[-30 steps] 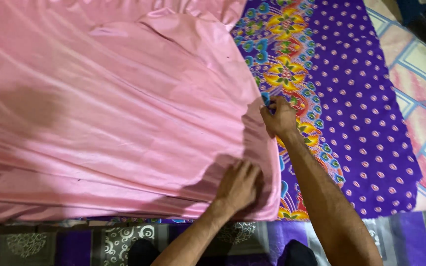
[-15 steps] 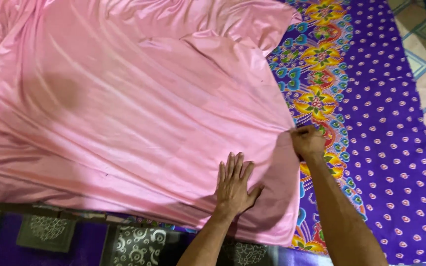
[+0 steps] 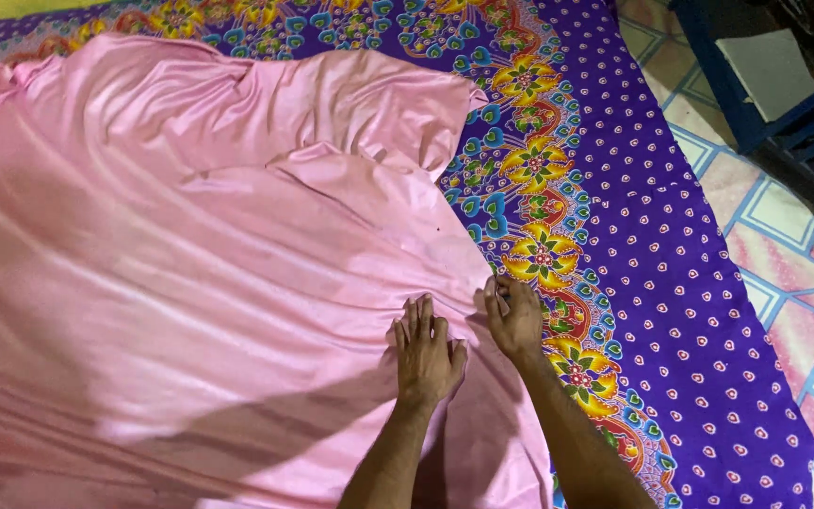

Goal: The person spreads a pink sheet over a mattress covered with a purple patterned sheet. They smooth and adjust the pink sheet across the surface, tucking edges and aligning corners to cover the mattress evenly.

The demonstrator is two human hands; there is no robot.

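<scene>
Pink cloth [image 3: 190, 283]: I see a large satin-like sheet spread across the left and middle of the scene, wrinkled, with a folded flap at its far right corner; its right edge runs diagonally down to my hands.
Left hand [image 3: 426, 353]: flat on the pink cloth, fingers together and pointing far, palm down, gripping nothing.
Right hand [image 3: 515, 316]: just right of the left one, at the cloth's right edge; its fingers are curled onto the hem, and I judge it pinches the fabric, though the pinch itself is partly hidden.
Purple bedsheet [image 3: 671, 283]: lies under the cloth, flower border beside the hem, dotted field further right.
Tiled floor [image 3: 803, 273]: far right, pink and blue.
Blue furniture [image 3: 774, 104]: far right corner.
Doing it well: I would keep the left palm pinning the fabric and draw the hem taut so creases flatten evenly.
</scene>
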